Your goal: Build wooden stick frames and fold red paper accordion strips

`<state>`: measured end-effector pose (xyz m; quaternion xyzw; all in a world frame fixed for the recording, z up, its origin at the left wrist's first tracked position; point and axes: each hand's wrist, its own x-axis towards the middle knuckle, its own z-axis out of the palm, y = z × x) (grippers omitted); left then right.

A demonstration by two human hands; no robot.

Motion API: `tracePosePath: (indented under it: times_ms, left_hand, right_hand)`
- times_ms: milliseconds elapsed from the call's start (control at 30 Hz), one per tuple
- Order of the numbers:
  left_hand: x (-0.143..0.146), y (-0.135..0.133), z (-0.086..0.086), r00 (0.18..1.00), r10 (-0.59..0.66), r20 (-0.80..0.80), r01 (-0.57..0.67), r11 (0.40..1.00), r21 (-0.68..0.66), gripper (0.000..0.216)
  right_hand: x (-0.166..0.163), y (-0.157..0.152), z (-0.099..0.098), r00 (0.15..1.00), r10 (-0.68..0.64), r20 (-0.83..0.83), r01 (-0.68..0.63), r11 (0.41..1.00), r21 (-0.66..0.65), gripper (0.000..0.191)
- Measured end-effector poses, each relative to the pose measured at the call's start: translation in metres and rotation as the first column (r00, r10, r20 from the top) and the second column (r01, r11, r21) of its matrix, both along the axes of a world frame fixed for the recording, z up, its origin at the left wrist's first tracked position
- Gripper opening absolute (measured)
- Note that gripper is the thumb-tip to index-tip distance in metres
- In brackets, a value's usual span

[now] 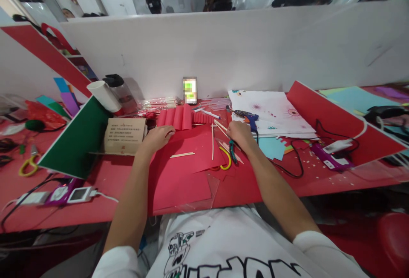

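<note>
My left hand [158, 138] rests at the left edge of the stacked red paper sheets [182, 184], fingers stretched loosely over the paper beside a pleated red paper [174, 117]. My right hand [240, 134] is closed at the right side of the sheets, and thin wooden sticks [220, 126] run out from its fingers to the upper left. Two more short sticks [182, 155] lie on the paper between my hands, and one stick [212, 141] lies lengthwise. Just below my right hand are teal-handled pliers [233, 152] and yellow-handled scissors [226, 159].
A blue glue gun [251, 118] lies by white printed sheets [271, 112]. A cardboard box [124, 135] and green board [76, 141] stand left; a red board [345, 124] stands right. A phone [190, 90] leans on the white partition [204, 48]. Power strips [332, 159] trail cables.
</note>
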<state>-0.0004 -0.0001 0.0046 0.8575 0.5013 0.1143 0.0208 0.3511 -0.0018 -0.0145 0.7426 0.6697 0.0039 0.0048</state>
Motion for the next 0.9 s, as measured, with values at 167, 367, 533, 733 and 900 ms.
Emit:
tracePosePath:
  times_ms: [167, 367, 533, 733, 900]
  left_hand:
    - [0.001, -0.002, 0.002, 1.0, -0.005, -0.006, 0.005, 1.0, 0.009, 0.027]
    - [0.002, -0.003, 0.003, 1.0, 0.009, -0.004, -0.009, 1.0, 0.0, 0.028]
    - [0.002, -0.003, 0.003, 1.0, 0.012, -0.011, -0.012, 1.0, 0.009, 0.027]
    - [0.003, -0.005, 0.005, 1.0, 0.011, -0.012, -0.011, 1.0, -0.003, 0.027]
    - [0.001, -0.006, 0.005, 0.999, -0.013, 0.029, 0.013, 1.0, 0.015, 0.026]
  right_hand:
    - [0.001, 0.001, -0.002, 1.0, -0.003, 0.01, 0.003, 1.0, -0.005, 0.031]
    - [0.0, 0.0, 0.001, 1.0, 0.006, -0.006, -0.006, 0.999, -0.042, 0.033]
    - [0.002, -0.003, 0.008, 1.0, 0.003, -0.019, -0.004, 0.998, -0.062, 0.032]
    - [0.014, -0.009, 0.018, 0.997, -0.001, -0.08, 0.001, 1.0, 0.0, 0.032]
    - [0.019, -0.013, 0.018, 0.994, -0.021, -0.11, 0.026, 0.999, 0.043, 0.03]
